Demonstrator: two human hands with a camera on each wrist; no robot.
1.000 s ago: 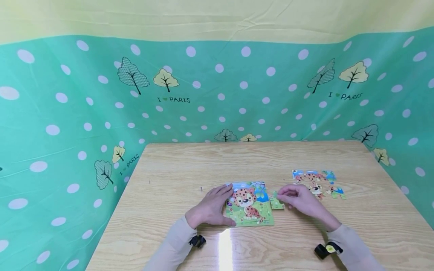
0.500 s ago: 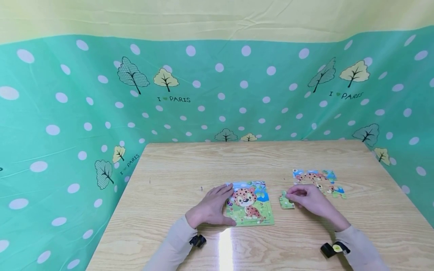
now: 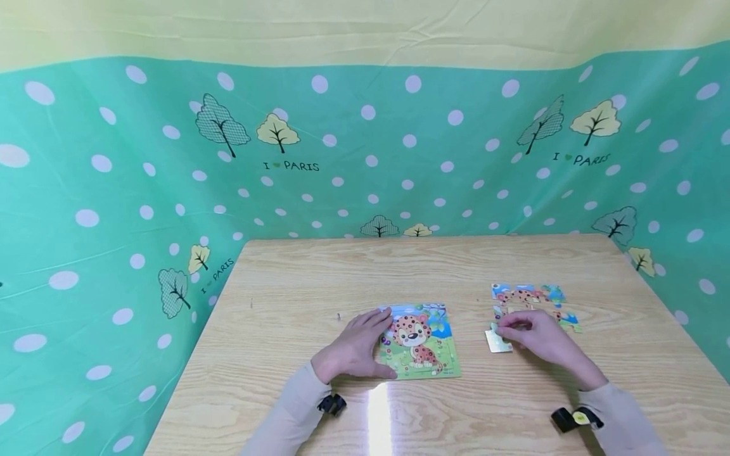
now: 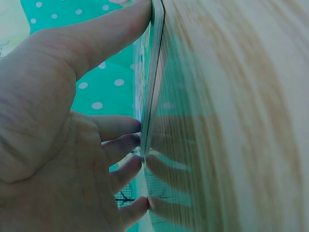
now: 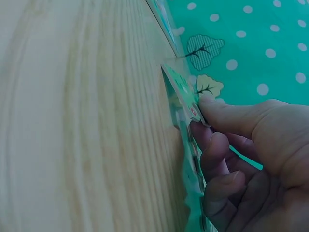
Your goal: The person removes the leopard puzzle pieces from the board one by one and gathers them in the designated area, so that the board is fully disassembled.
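Note:
A square leopard puzzle board (image 3: 424,354) lies flat on the table. My left hand (image 3: 359,347) rests on its left side, the fingers spread along the upper edge and the thumb at the lower corner. In the left wrist view the thumb and fingertips touch the edge of the board (image 4: 155,72). To the right of the board, my right hand (image 3: 536,339) pinches a green puzzle piece (image 3: 499,342) between thumb and fingers. That piece (image 5: 182,92) looks tilted a little off the table in the right wrist view.
Several loose puzzle pieces (image 3: 553,294) lie behind the right hand, partly hidden by it. The wooden table (image 3: 365,272) reaches back to a green polka-dot cloth (image 3: 371,158). A bright reflection shows on the table below the board.
The right hand has moved rightward, carrying the green puzzle piece away from the board's right edge toward the loose pieces. The left hand stays on the board.

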